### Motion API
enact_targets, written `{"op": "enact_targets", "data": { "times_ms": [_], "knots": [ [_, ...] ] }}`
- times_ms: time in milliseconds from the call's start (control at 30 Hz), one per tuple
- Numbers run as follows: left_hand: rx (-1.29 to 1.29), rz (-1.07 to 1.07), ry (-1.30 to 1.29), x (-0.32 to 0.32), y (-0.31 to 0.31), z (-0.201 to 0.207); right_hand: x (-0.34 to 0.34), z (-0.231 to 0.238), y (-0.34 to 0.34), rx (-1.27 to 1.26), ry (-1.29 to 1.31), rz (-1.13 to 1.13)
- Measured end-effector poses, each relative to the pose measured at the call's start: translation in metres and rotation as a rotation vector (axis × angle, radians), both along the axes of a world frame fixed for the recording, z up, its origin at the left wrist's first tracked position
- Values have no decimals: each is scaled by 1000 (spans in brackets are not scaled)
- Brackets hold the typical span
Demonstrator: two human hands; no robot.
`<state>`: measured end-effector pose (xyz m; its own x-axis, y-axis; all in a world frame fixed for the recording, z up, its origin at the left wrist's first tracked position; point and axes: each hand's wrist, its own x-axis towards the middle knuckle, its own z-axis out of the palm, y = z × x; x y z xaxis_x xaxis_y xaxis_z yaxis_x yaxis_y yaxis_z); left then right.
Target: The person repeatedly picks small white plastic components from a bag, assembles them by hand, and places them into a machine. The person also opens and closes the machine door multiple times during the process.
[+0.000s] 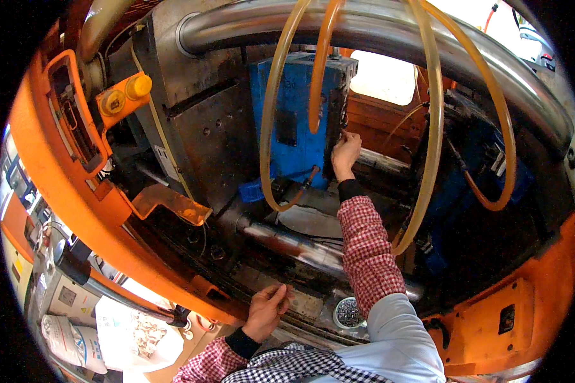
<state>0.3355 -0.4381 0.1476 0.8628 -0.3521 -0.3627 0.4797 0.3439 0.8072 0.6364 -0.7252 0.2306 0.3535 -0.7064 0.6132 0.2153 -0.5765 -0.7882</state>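
My right hand [347, 153] reaches deep into the machine, at the right-hand face of a blue mould block [300, 112]. Its fingers are closed in a pinch; whatever they grip, if anything, is too small to make out. Closer to me, my left hand [266, 313] hovers over the machine's front ledge, beside the orange frame. Thumb and fingers are drawn together there, and what lies between them cannot be told. A small white bowl [339, 321] of tiny grey metal pieces stands on the ledge, just left of my right sleeve.
Amber hoses [433, 127] loop down around my right arm. Thick steel bars [287, 241] cross below and above. A second mould half [457, 185] stands at right. The orange guard frame [134, 268] curves along the left; beyond it lie a white sack [70, 341] and a white-lined box [108, 332].
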Motion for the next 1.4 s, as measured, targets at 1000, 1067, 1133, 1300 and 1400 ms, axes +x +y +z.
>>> {"op": "enact_targets", "data": {
  "times_ms": [1000, 1067, 1133, 1300, 1400],
  "knots": [
    [-230, -159, -52, 7, -16, 2, -262, -39, 92, -328, -57, 492],
    [-136, -177, -128, -6, -16, -4, -206, -12, 65, -191, -193, 356],
    [-151, -222, -75, -10, -14, -22, -150, 10, 37, -156, -255, 166],
    [23, -247, 1, -23, -7, 1, -51, 44, -15, -207, -191, -153],
    [14, -205, -10, -22, 3, -11, -23, 49, -15, -181, -148, -129]
  ]
}}
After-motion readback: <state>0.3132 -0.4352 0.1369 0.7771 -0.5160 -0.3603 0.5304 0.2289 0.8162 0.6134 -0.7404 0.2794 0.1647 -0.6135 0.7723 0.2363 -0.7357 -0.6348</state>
